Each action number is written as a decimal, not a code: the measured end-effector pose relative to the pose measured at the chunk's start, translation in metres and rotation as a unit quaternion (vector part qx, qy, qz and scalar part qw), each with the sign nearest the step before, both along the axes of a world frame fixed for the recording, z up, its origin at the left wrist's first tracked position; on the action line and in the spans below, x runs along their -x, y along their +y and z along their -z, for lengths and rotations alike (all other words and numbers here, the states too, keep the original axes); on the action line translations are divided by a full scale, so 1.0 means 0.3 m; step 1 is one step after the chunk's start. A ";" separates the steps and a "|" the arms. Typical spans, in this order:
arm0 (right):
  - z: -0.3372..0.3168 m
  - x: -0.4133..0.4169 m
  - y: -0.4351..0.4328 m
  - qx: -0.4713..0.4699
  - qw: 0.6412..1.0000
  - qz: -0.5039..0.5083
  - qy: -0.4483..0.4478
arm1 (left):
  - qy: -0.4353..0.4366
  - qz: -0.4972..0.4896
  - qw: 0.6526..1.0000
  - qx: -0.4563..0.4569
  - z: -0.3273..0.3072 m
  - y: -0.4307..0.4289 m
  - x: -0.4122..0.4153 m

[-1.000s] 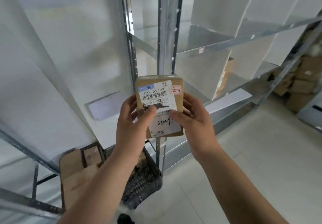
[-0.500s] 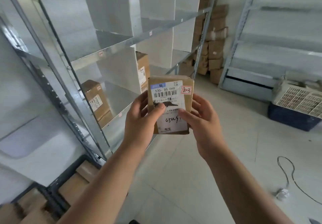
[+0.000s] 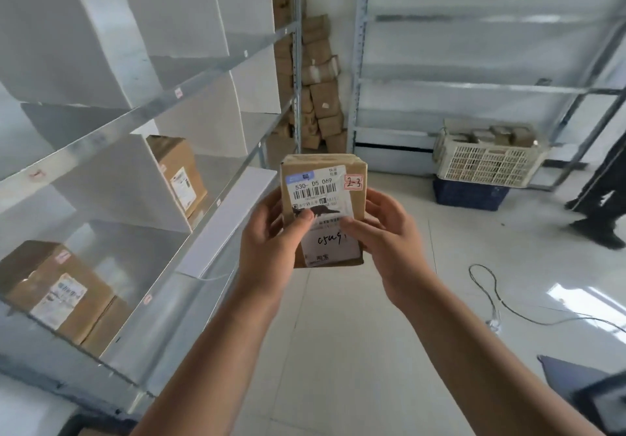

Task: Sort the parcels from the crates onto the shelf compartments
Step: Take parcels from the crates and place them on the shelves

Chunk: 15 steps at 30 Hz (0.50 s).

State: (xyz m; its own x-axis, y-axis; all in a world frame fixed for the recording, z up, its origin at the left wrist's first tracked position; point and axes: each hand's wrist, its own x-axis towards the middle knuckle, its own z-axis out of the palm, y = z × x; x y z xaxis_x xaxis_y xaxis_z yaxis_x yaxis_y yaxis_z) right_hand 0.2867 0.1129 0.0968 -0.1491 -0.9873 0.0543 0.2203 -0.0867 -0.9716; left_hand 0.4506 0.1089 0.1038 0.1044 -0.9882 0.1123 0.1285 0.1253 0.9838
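Note:
A small brown parcel [image 3: 323, 178] with a white barcode label and a red-framed tag reading 2-3 is held up in front of me. My left hand [image 3: 271, 242] grips its left side, thumb across the label. My right hand [image 3: 386, 235] grips its right side, thumb on the label too. The metal shelf [image 3: 162, 103] with white dividers runs along the left. One compartment holds a brown box [image 3: 178, 171]; a lower one holds another box [image 3: 50, 286]. A white crate [image 3: 487, 161] with parcels sits on a blue crate [image 3: 471, 193] at the far right.
A stack of cardboard boxes [image 3: 318, 96] fills the far corner. A second metal rack [image 3: 474, 79] lines the back wall. A person's dark legs [image 3: 603, 212] stand at the right edge. A cable [image 3: 501, 300] trails over the tiled floor. A dark object [image 3: 589, 388] lies bottom right.
My view has swung right along the shelf, from the near black crate to the far corner and the white crate. Both hands keep the same hold on the parcel.

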 end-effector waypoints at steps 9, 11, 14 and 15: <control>0.028 0.040 -0.233 -0.028 0.997 0.067 0.013 | 0.026 0.059 0.998 -0.017 0.023 -0.294 0.048; 0.039 0.062 -0.282 -0.033 0.997 0.075 0.007 | 0.019 0.072 0.997 -0.023 0.032 -0.355 0.069; 0.058 0.114 -0.378 -0.037 0.996 0.080 -0.002 | 0.008 0.081 0.996 -0.025 0.051 -0.461 0.118; 0.065 0.133 -0.417 -0.037 0.996 0.081 -0.004 | 0.008 0.082 0.996 -0.027 0.059 -0.501 0.138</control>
State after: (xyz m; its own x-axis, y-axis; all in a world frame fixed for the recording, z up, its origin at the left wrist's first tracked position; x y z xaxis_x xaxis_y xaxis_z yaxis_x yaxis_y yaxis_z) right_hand 0.2469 -0.0123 0.0772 -0.3071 -0.9515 -0.0197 0.2173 -0.0500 -0.9748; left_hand 0.4092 -0.0415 0.0860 -0.0579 -0.9967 0.0572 0.1589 0.0473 0.9862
